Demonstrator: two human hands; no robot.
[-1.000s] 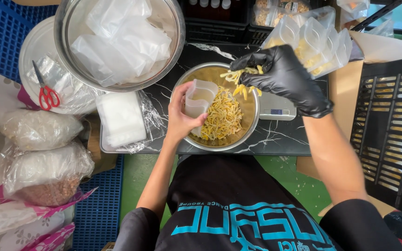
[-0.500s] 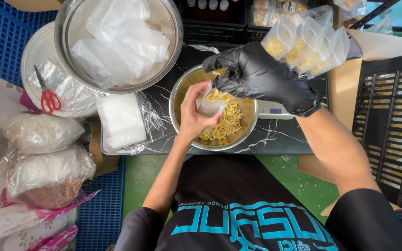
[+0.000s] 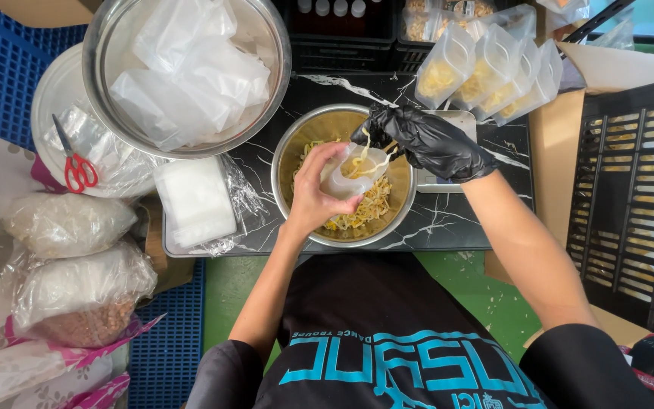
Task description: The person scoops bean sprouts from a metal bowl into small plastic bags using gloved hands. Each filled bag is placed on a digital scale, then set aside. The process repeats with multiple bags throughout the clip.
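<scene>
My left hand (image 3: 313, 193) is bare and holds a small clear plastic pouch (image 3: 351, 171) open over a steel bowl (image 3: 288, 151) of yellow noodle-like strips (image 3: 361, 213). My right hand (image 3: 425, 138) wears a black glove and pinches a bunch of the strips at the pouch's mouth; some strips hang over its rim. Both hands are above the bowl, which rests on a dark marble-patterned tray (image 3: 456, 223).
Several filled pouches (image 3: 486, 72) stand upright at the back right. A larger steel bowl (image 3: 270, 38) of empty pouches sits at back left, a stack of white bags (image 3: 194, 198) beside it. Red-handled scissors (image 3: 77, 167), tied sacks (image 3: 66, 223) at left, a black crate (image 3: 633, 204) at right.
My gloved right hand has come down from above the bowl to the pouch's mouth with strips. My left hand has lifted and turned the pouch toward it.
</scene>
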